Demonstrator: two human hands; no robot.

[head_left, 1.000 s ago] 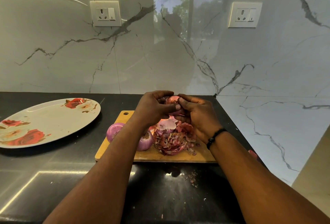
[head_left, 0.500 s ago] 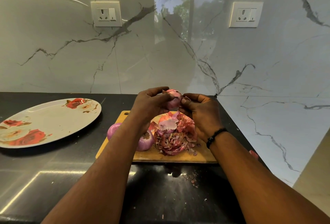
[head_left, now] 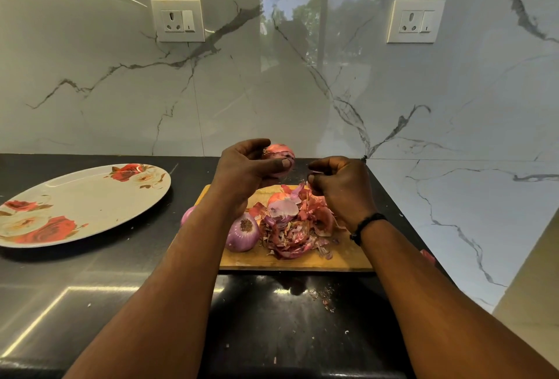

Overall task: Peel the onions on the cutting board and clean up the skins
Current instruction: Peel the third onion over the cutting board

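An onion [head_left: 279, 157], part-skinned, is held above the far edge of the board [head_left: 302, 260], gripped by the left hand [head_left: 248, 167] with the thumb across its front. A flake of skin [head_left: 316, 171] is pinched in the right hand [head_left: 341, 185], just clear of the onion at 3 o'clock. Peeling is judged to be the step in hand; next, the flake would be dropped on the pile of skins [head_left: 296, 227] below and the remaining skin picked at. The onion's axis cannot be told. A peeled onion [head_left: 243, 232] lies at the pile's 9 o'clock, root end facing up. A plate [head_left: 75, 206] sits on the counter [head_left: 90, 288] further along at 9 o'clock.
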